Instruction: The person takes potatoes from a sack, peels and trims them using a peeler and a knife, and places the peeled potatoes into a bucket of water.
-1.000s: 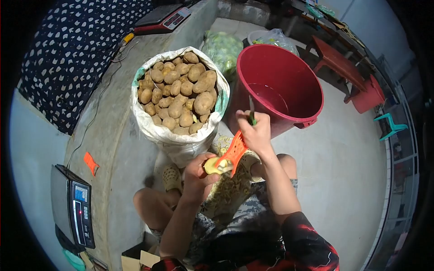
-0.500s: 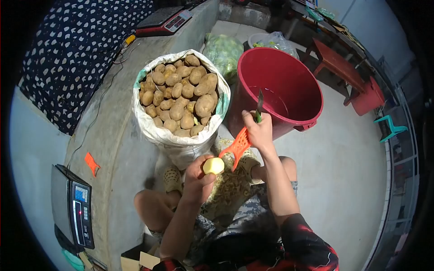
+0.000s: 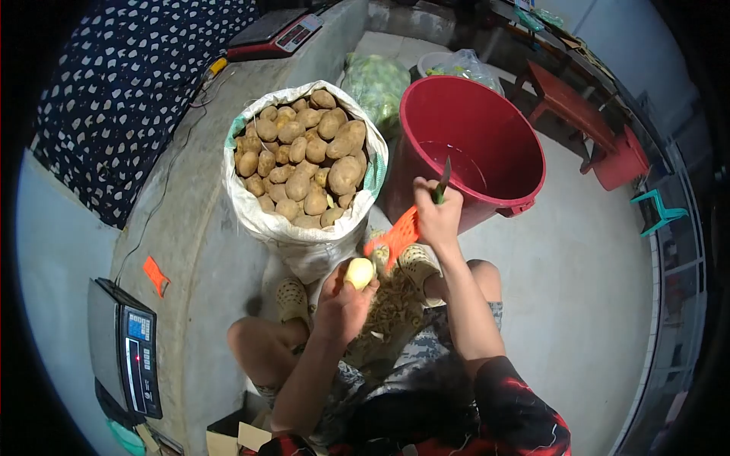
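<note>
My left hand (image 3: 340, 311) grips a peeled, pale yellow potato (image 3: 358, 271) above my lap. Closed around an orange peeler (image 3: 401, 234), my right hand (image 3: 441, 219) also has a small knife (image 3: 443, 179) with a green handle sticking up from it. The peeler's head is close beside the potato's right side; whether it touches, I cannot tell. Peelings (image 3: 393, 310) lie on the floor between my feet. Ahead on the left stands a white sack (image 3: 293, 242) full of unpeeled potatoes (image 3: 298, 184). To its right is a big red tub (image 3: 508, 129) with some liquid at the bottom.
A second orange peeler (image 3: 155, 275) lies on the concrete ledge (image 3: 176, 228) at left, near a digital scale (image 3: 137, 346). A red scale (image 3: 277, 36) sits farther back. Behind the tub are a bag of green vegetables (image 3: 374, 82), a reddish bench (image 3: 566, 102) and a teal stool (image 3: 658, 211).
The peeler has swung down and left, its head now beside the potato. My left hand has turned the potato slightly. The knife still points upward from my right hand.
</note>
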